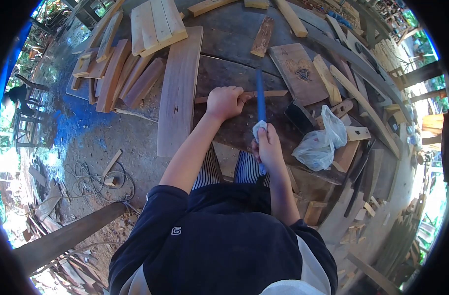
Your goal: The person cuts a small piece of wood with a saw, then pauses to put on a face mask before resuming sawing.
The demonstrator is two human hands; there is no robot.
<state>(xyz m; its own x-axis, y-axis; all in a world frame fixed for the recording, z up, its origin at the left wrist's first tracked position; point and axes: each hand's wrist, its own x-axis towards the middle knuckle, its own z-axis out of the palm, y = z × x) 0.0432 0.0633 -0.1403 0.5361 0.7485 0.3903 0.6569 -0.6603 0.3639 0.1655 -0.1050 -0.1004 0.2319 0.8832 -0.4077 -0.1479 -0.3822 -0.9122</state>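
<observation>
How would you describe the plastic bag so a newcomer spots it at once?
On the dark workbench, look just right of the person's right hand. Beside a black object lies the bag: crumpled, whitish and see-through, unlike the solid wooden pieces around it.

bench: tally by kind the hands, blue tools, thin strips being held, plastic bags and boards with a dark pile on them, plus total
Hands: 2 (left hand, right hand)
Long blue tool: 1
Thin wooden strip: 1
Plastic bag: 1
Board with dark pile: 1
Total: 6
</observation>
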